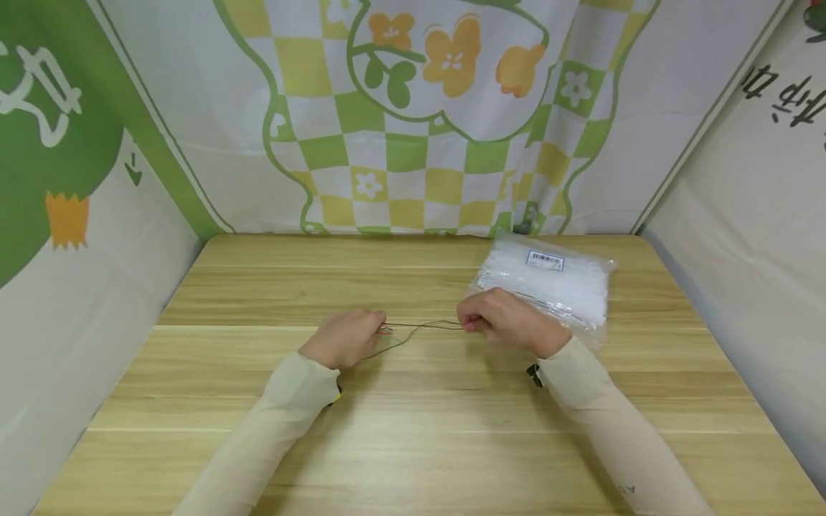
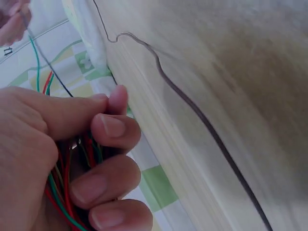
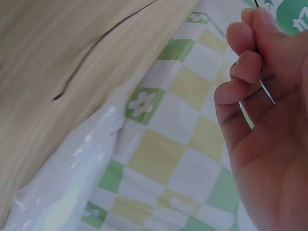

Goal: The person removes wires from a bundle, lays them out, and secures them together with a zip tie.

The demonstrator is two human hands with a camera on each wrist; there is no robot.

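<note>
My left hand point(image 1: 348, 338) grips a bundle of thin red, green and dark wires point(image 2: 66, 185), its fingers curled round them in the left wrist view. A little to the right, my right hand point(image 1: 510, 321) pinches a thin dark wire between thumb and forefinger. That wire point(image 1: 413, 325) runs nearly straight from one hand to the other, above the table. A second, wavy dark wire point(image 2: 192, 103) hangs or lies beside the left hand; whether it touches the wood, I cannot tell. Most of the bundle is hidden inside the left palm.
A clear plastic bag point(image 1: 581, 287) of white contents, with a barcode label point(image 1: 545, 260), lies at the back right, just behind my right hand. The wooden table point(image 1: 413, 444) has fabric walls on both sides and a checkered curtain point(image 1: 406, 161) behind it.
</note>
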